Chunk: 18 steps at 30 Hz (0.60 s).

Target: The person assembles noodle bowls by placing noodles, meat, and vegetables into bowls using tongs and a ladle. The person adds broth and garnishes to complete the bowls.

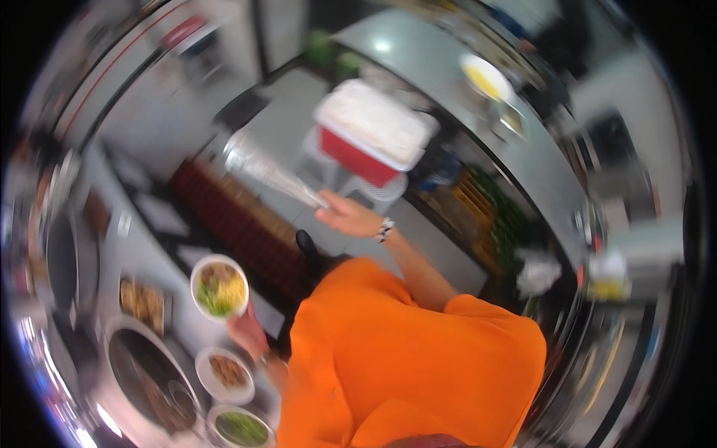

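Note:
My left hand holds up a white bowl filled with yellow noodles, greens and brown pieces, above the counter at the lower left. My right hand, with a beaded band on its wrist, reaches forward over the floor. Its fingertips pinch the end of a long, shiny clear plastic bag that stretches away to the upper left. My orange shirt fills the lower middle of the view. The whole picture is blurred by motion.
A red cooler with a white lid sits on a white stool ahead. The left counter carries a dark pan, a plate of brown food and a bowl of greens. A steel counter with a yellow-filled bowl runs at the right.

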### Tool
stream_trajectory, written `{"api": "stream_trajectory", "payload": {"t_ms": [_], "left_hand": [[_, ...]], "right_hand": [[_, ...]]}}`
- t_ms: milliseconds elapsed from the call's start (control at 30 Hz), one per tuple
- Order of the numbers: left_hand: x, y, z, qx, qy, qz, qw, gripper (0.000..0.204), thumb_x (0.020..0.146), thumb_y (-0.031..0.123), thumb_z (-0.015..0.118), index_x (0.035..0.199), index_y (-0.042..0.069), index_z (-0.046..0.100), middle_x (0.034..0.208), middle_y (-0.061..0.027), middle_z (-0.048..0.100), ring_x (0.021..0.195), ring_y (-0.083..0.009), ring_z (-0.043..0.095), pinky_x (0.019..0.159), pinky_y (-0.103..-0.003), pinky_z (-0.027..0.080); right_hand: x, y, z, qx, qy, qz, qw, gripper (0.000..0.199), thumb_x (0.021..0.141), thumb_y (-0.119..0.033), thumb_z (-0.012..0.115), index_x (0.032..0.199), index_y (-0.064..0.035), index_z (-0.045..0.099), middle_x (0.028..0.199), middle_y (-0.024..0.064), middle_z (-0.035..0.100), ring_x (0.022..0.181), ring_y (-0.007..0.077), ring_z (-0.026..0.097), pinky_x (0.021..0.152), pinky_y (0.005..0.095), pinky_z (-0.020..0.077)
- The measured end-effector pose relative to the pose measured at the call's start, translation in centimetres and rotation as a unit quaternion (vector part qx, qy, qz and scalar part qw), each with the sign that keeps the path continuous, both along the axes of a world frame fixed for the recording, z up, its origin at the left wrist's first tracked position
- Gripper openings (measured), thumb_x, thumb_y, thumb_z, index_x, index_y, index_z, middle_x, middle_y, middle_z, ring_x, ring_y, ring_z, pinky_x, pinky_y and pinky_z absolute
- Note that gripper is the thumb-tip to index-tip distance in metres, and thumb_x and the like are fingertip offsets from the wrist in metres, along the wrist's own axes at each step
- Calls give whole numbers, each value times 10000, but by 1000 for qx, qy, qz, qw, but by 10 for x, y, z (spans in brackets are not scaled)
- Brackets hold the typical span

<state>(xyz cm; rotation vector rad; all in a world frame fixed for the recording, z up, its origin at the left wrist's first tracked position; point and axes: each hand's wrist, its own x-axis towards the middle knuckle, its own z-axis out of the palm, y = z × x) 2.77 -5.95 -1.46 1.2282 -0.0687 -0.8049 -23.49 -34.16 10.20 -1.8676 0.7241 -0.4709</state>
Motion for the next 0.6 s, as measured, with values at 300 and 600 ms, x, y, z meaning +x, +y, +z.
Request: {"api": "stream_trajectory", "payload": {"t_ms": [300,600], "left_hand": [[-84,-100,4,-30,197,-282,939,672,802,141,596,1429,26,383,1378,-171,510,1201,-358,566,949,-484,546],[-216,-244,1,-65,209,-427,877,619,862,233,616,1409,42,398,1378,-147,518,1210,-313,569,922,-467,565]], "right_hand": [[-202,50,-57,8,-93,-312,945,350,1008,-317,551,1264,-89,481,984,15,630,725,63,572,596,228,469],[-440,0,61,-62,113,-598,791,478,949,-415,618,1298,-89,608,870,65,682,731,151,650,685,315,515]]}}
